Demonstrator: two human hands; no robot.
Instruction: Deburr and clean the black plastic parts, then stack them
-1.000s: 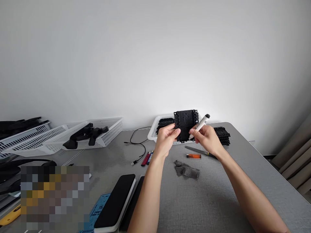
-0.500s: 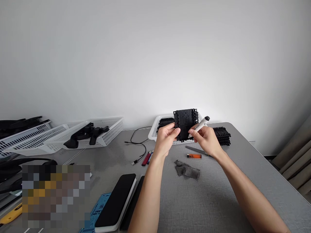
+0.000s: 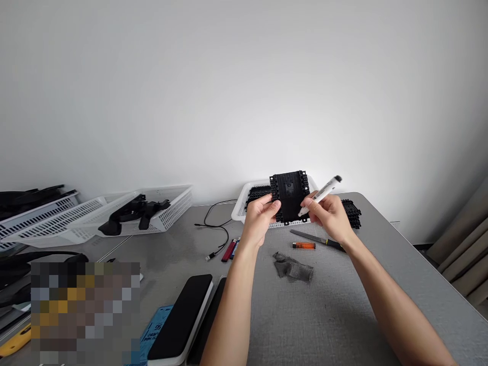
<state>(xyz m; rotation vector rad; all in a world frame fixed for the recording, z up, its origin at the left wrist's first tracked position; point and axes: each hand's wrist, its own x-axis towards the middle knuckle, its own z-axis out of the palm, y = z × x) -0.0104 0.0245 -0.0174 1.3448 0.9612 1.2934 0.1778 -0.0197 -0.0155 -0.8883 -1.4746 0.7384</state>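
Observation:
My left hand grips the left edge of a black ribbed plastic plate, thumb in front, and holds it raised with its broad face toward me. In my right hand is a white marker with a dark end pointing up and right. The marker's lower tip is at the plate's lower right part; whether it touches cannot be made out. Behind the plate stands a white basket holding similar black parts. More black plates are stacked to the right, partly hidden by my right hand.
On the grey table lie a file, an orange lighter, a red lighter, a grey cloth and a black cable. A phone-like device lies left of my forearm. White baskets stand along the wall.
My right hand has shifted a little right, and the marker now slants with its tip lower on the plate. The plate has tilted slightly in my left hand. More of the file shows.

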